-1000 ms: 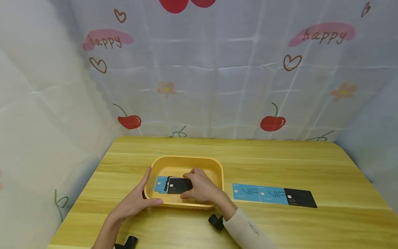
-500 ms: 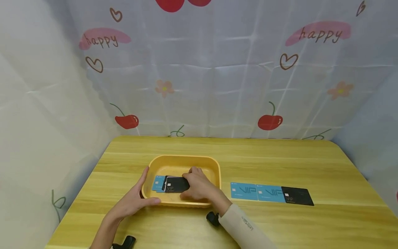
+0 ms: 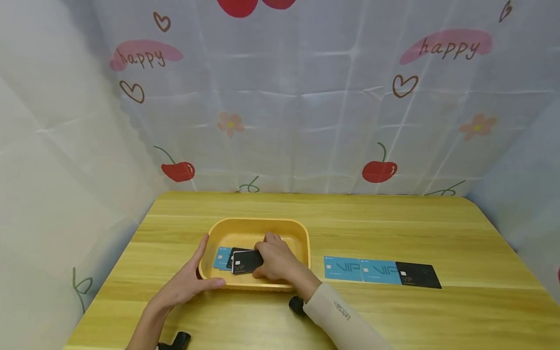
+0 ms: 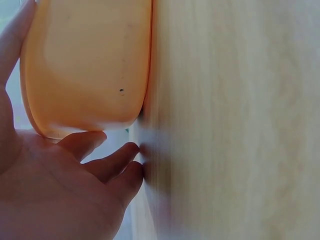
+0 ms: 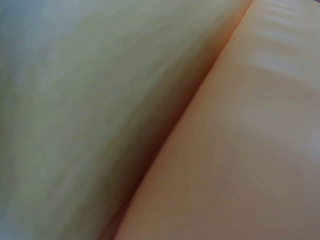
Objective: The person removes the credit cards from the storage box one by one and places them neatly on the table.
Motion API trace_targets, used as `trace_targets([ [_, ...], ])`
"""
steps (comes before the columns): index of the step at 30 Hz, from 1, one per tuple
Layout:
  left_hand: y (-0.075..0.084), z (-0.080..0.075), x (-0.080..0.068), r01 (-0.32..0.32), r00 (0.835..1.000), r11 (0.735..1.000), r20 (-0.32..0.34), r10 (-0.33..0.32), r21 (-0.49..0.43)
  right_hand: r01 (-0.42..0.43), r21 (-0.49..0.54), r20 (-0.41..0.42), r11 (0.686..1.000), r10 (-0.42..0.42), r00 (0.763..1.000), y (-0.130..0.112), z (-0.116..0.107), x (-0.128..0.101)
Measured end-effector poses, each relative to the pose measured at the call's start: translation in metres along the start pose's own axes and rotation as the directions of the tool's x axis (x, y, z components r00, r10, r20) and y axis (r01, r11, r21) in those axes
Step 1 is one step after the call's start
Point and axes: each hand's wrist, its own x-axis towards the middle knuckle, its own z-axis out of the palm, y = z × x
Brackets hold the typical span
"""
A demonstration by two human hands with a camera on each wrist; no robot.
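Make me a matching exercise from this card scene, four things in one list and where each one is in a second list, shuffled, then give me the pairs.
Things:
1. left hand
2. right hand
3. black card on the table
4. yellow tray

Places:
A. at the right end of the row of three cards
B. on the wooden table, left of the card row
C. inside the tray, gripping a black card
D. against the tray's outer left corner

Pairs: 1-D, 2-C, 3-A, 4-B
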Motion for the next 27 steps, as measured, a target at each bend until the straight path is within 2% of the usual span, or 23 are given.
trace_targets([
  [6,0.0009,0.0000,-0.0008,-0.009,1.000,1.000,0.000,0.009,0.008,0.001,0.008,-0.007,1.000,-0.001,1.000,0.0004,0.0008,-0.0004],
  [12,0.0011,0.0001,-0.0005,0.009,1.000,1.000,0.007,-0.009,0.004,-0.010,0.045,-0.014,0.999,0.010,1.000,0.0011,0.0007,-0.0008],
  [27,0.0016,0.0002,-0.0001,-0.005,1.000,1.000,0.007,0.004,0.003,0.017,0.147,-0.094,0.989,-0.003,0.996,0.0034,-0.0010,-0.0049],
])
